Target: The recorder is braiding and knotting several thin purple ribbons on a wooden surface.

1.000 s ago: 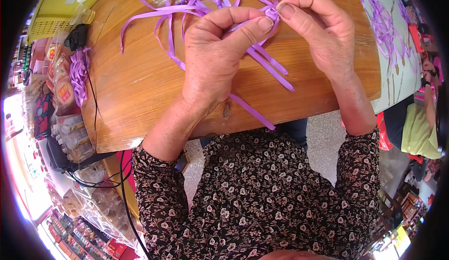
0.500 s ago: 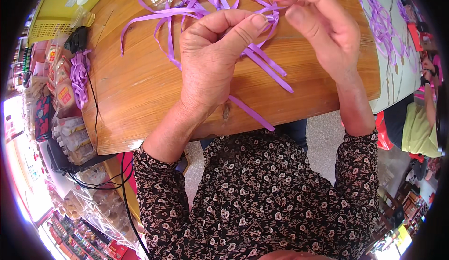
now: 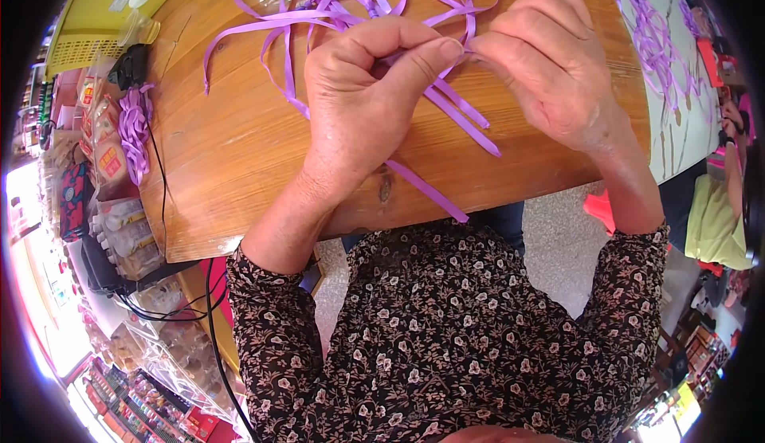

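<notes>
Over a wooden table (image 3: 239,148), both of my hands work a bundle of purple ribbon strips (image 3: 458,112). My left hand (image 3: 362,100) pinches the ribbon between thumb and forefinger. My right hand (image 3: 550,68) meets it fingertip to fingertip and grips the same ribbon near the pinch. Loose ends trail down toward the table's near edge. More purple ribbon loops (image 3: 319,5) spread over the far part of the table.
A coiled purple ribbon bunch (image 3: 134,132) lies left of the table among packaged goods (image 3: 119,228). A yellow basket (image 3: 96,21) sits at the far left. More purple ribbon (image 3: 657,37) lies on a pale surface at right. Black cables (image 3: 183,299) hang below the table.
Both hands have stayed at the same pinch point; the right hand lifted slightly and came back down, with the fingertips now pressed together on the ribbon.
</notes>
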A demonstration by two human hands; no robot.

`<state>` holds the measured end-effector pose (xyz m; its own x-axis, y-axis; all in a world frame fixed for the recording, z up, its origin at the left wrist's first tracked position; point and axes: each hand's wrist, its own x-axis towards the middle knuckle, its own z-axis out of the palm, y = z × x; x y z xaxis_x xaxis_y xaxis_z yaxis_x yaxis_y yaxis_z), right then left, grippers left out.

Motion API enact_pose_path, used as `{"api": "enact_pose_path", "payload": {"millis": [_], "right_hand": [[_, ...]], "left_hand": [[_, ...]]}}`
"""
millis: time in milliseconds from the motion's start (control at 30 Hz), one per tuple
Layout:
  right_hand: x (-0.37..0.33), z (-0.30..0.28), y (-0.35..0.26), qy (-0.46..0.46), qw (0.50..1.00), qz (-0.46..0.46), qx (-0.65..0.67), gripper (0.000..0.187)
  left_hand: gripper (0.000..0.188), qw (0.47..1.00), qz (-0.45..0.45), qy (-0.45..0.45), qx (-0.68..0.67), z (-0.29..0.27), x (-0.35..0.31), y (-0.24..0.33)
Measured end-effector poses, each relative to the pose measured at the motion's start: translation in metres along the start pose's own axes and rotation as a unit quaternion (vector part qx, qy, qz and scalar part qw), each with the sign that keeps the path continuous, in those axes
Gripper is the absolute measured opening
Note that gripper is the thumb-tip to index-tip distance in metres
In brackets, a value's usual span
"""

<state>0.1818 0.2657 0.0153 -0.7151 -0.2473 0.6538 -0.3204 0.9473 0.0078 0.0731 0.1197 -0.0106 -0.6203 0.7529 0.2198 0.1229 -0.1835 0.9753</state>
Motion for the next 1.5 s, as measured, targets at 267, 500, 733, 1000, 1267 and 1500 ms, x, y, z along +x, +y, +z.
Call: {"api": "enact_pose_path", "payload": {"millis": [267, 500, 733, 1000, 1267, 1500], "right_hand": [[-0.023, -0.003, 0.011, 0.019, 1.0, -0.01, 0.02, 0.022], [-0.035, 0.003, 0.014, 0.036, 0.998, 0.007, 0.043, 0.02], [-0.039, -0.002, 0.011, 0.012, 0.997, 0.05, 0.06, 0.016], [-0.045, -0.003, 0.009, -0.012, 0.938, 0.24, 0.25, 0.031], [-0.038, 0.001, 0.002, -0.001, 0.926, 0.24, 0.293, 0.031], [-0.029, 0.01, 0.0, 0.019, 0.985, 0.115, 0.129, 0.013]], "left_hand": [[0.004, 0.999, -0.026, -0.02, -0.019, -0.001, -0.002, 0.006], [0.004, 0.997, -0.073, -0.033, -0.021, 0.0, -0.001, 0.005], [0.005, 0.994, -0.099, -0.031, -0.026, 0.001, -0.001, 0.006], [0.008, 0.976, -0.149, -0.042, -0.151, -0.01, 0.005, 0.006], [0.007, 0.977, -0.155, -0.033, -0.145, -0.006, 0.004, 0.005], [0.005, 0.982, -0.135, -0.02, -0.134, -0.004, 0.002, 0.003]]}}
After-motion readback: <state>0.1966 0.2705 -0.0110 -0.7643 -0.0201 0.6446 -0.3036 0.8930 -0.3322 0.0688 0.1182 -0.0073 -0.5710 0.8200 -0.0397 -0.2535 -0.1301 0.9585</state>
